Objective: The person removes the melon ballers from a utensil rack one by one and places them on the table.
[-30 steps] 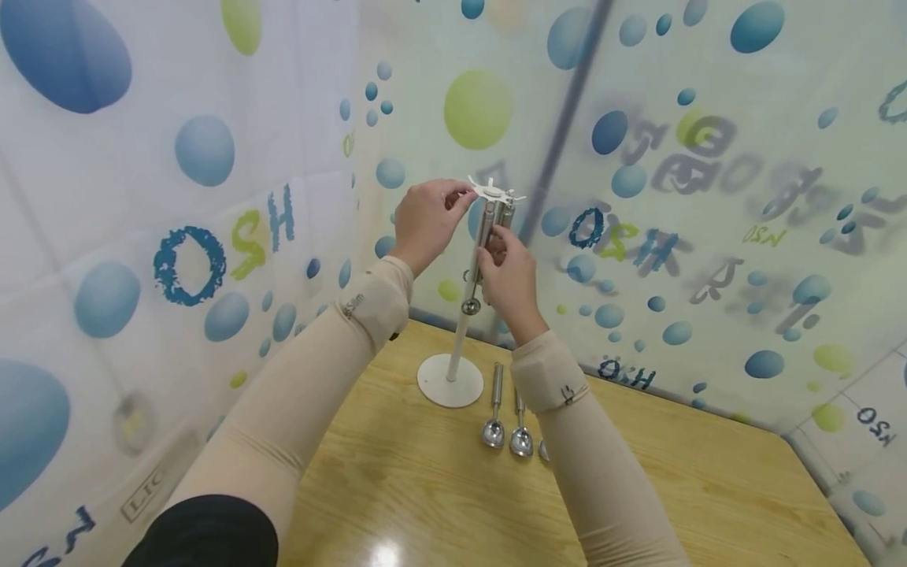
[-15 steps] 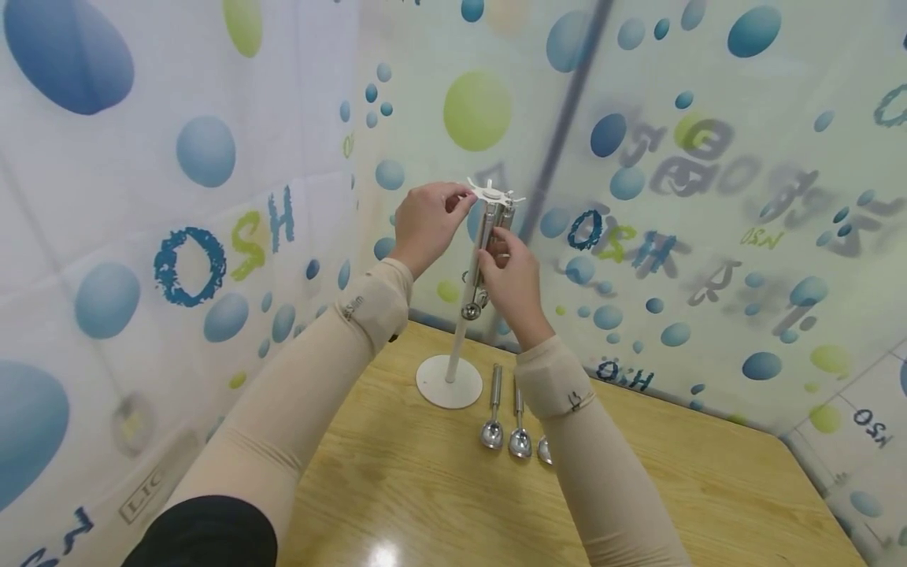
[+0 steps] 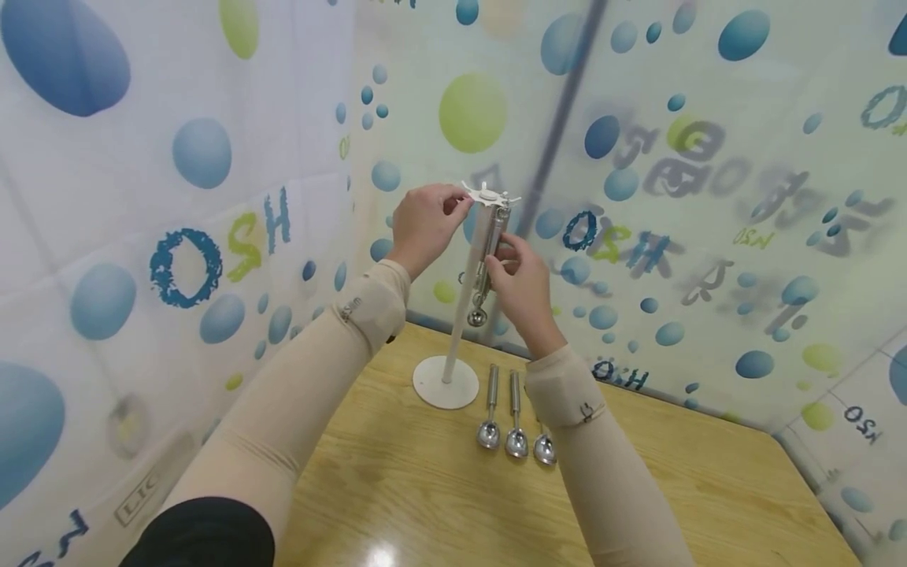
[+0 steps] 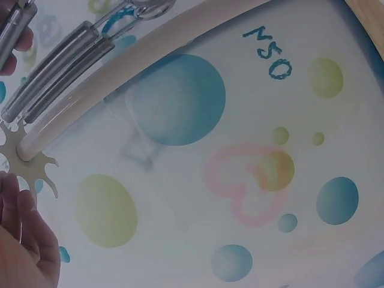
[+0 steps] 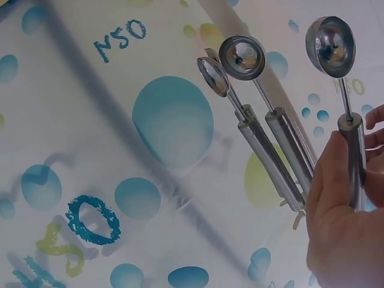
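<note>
My left hand [image 3: 428,224] pinches the edge of the white hooked disc [image 3: 487,194] at the top of a stand. A round-bowled metal scoop [image 5: 330,47] is gripped by its cylindrical handle in my right hand [image 3: 520,283], just right of the pole [image 3: 453,346]. In the right wrist view its bowl points away from the hand; the fingers cover the handle's end. Two more metal scoops [image 4: 66,69] hang from the disc beside the pole, apart from the held one in the left wrist view. Below, the stand's round white base [image 3: 432,386] rests on the table.
Three metal scoops [image 3: 516,441] with oval bowls lie in a row on the wooden table [image 3: 397,496], right of the base; the right sleeve partly covers one. A patterned curtain [image 3: 638,236] encloses the table at the back and left.
My right hand has moved right and slightly down with the scoop, away from the front of the pole. The third scoop on the table shows more. My left hand stays on the disc.
</note>
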A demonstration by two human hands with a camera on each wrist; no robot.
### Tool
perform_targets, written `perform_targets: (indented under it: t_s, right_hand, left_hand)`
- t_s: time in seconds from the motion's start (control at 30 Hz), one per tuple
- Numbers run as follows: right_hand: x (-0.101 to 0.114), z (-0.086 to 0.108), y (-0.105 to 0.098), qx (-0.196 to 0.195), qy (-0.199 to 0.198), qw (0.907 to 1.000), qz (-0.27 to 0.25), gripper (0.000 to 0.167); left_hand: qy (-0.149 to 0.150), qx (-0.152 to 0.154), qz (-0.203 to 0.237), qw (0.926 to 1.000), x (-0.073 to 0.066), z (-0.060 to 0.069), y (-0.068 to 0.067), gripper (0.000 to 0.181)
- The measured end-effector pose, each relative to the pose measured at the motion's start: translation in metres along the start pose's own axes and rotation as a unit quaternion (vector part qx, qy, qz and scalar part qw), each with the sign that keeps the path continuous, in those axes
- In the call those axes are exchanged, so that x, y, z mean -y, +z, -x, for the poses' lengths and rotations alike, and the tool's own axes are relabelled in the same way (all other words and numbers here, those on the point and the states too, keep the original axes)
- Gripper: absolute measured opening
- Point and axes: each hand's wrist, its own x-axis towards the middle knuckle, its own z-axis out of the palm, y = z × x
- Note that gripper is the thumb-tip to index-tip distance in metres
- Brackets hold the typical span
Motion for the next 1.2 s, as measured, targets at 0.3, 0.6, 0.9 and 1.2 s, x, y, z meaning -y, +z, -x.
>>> perform_targets:
  t_s: [0.3,0.6,0.9,1.2]
  right_hand:
    - [-0.019,0.009,-0.016,0.0,0.016,0.9997,-0.017,0.046]
    - [-0.047,0.024,-0.039,0.011,0.033,0.9992,-0.02,0.045]
    - [-0.074,0.035,-0.061,0.011,0.061,0.998,-0.013,0.046]
    - [-0.114,0.048,-0.086,-0.019,0.108,0.9934,0.032,0.047]
  left_hand:
    - [-0.005,-0.008,-0.002,1.0,0.001,0.0,0.0,0.023]
    - [-0.006,-0.008,-0.004,0.9999,0.001,0.0,0.003,0.023]
    - [-0.011,-0.016,0.003,0.9998,0.003,0.001,0.004,0.022]
    - [-0.011,-0.019,0.002,0.9997,0.004,0.001,0.005,0.023]
